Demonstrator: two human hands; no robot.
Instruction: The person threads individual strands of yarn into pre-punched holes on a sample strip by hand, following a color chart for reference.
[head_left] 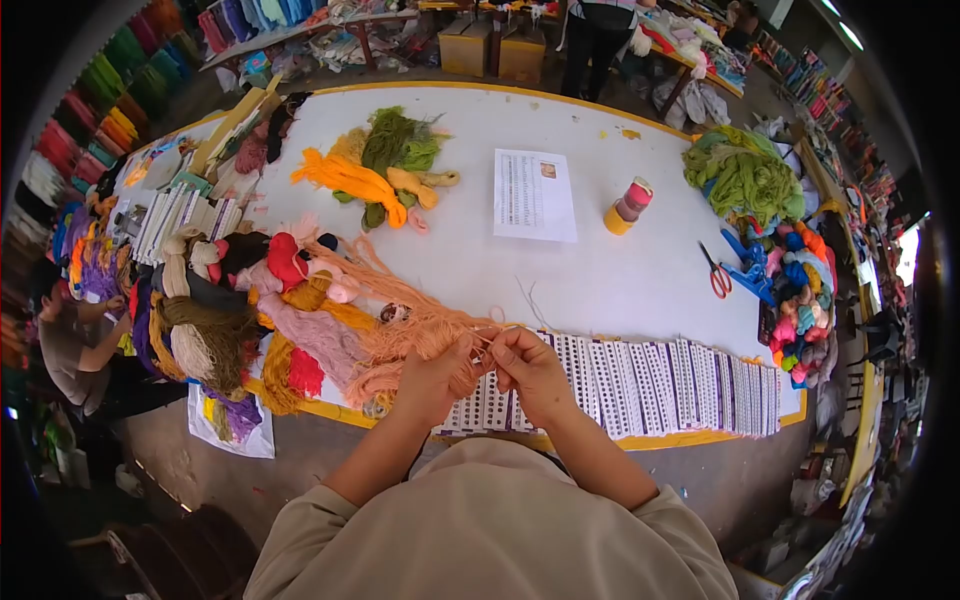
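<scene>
Peach yarn [425,325] stretches in a loose hank across the front left of the table. My left hand [432,385] is closed around a bunch of it. Close beside, my right hand [535,375] pinches a strand of the same yarn, its fingertips nearly meeting those of the left. Under and to the right of my hands lies a long row of white punched cards [640,385] with dark holes and purple edges. Pink-mauve yarn [310,335] and other coloured skeins lie left of the peach hank.
Orange yarn [345,180] and green yarn [390,140] lie at the back. A printed sheet [530,200] and a thread cone [630,205] stand mid-table. Scissors [717,275], blue clamps [748,268] and green yarn heaps sit right. A person [80,345] is at the left.
</scene>
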